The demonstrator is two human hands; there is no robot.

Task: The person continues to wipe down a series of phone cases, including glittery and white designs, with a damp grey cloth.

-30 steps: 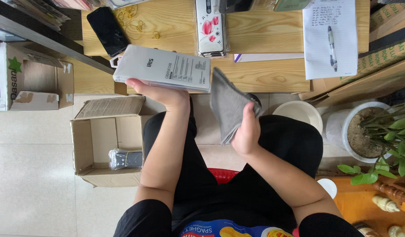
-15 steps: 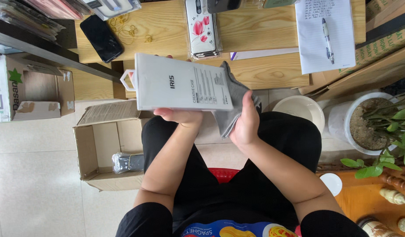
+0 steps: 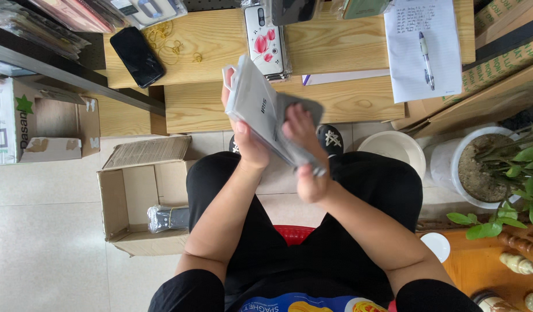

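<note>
Looking down from the head camera, the left hand grips a flat grey package, tilted on edge above the lap. The right hand holds a grey cloth against it. Beyond, the wooden counter carries a black phone.

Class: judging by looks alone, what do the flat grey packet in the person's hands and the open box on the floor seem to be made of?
Grey packet: probably glossy plastic film over card, since it shines and stays flat in the left hand. The right hand touches its dark grey side. Open box: brown corrugated cardboard, matte, with folded flaps.
</note>
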